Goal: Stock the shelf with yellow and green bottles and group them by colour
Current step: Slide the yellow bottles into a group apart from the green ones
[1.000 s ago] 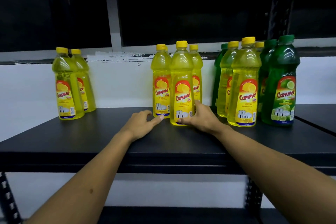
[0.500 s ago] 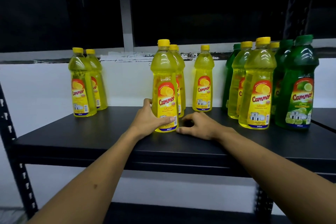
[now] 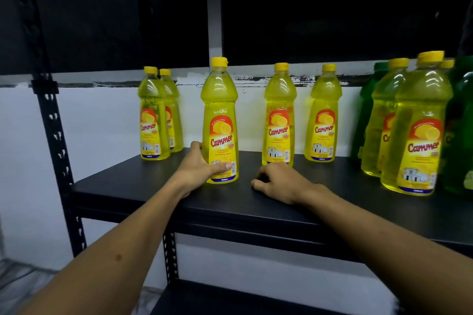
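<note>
the left hand (image 3: 197, 166) grips the base of an upright yellow lemon dish-liquid bottle (image 3: 220, 123) near the front of the black shelf (image 3: 256, 202), fingers curled round it, thumb across the label. the right hand (image 3: 277, 181) rests beside it on the shelf, fingers loosely curled, holding nothing. to do this well, slide the bottle low and upright toward the two yellow bottles (image 3: 158, 115) at back left, label forward. behind stand two lone yellow bottles (image 3: 279, 115); at far right yellows mix with green bottles (image 3: 460, 135), still needing sorting.
</note>
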The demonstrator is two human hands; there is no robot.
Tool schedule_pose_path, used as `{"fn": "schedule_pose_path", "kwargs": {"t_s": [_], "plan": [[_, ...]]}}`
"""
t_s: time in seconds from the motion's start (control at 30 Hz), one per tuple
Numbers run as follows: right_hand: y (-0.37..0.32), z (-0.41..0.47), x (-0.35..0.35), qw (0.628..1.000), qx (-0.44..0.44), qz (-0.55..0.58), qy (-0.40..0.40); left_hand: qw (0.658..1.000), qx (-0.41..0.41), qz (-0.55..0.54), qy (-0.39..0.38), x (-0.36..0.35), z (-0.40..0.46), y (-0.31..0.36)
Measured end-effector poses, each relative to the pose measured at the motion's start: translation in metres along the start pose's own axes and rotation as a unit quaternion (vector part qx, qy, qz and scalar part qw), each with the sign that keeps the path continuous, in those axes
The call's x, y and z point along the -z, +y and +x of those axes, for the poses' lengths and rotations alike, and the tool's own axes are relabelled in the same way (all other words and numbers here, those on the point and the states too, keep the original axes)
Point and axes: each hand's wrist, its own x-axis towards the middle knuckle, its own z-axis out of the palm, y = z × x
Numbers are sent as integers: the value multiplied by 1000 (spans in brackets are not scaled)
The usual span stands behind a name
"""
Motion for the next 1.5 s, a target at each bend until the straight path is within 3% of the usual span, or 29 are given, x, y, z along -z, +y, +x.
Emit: {"fn": "schedule_pose_path", "kwargs": {"t_s": [0.4,0.67,0.87,1.5], "plan": [[-91,76,-50,997,71,3,-5,994,63,48,72,124,7,-43],[-83,109,-54,1000,16,9,0,978,80,-22,189,151,25,-64],[-78,113,-59,1000,6,12,-9,961,95,-15,258,154,42,-74],[-75,112,-62,1000,3,15,-3,961,76,83,251,145,41,-73]]}}
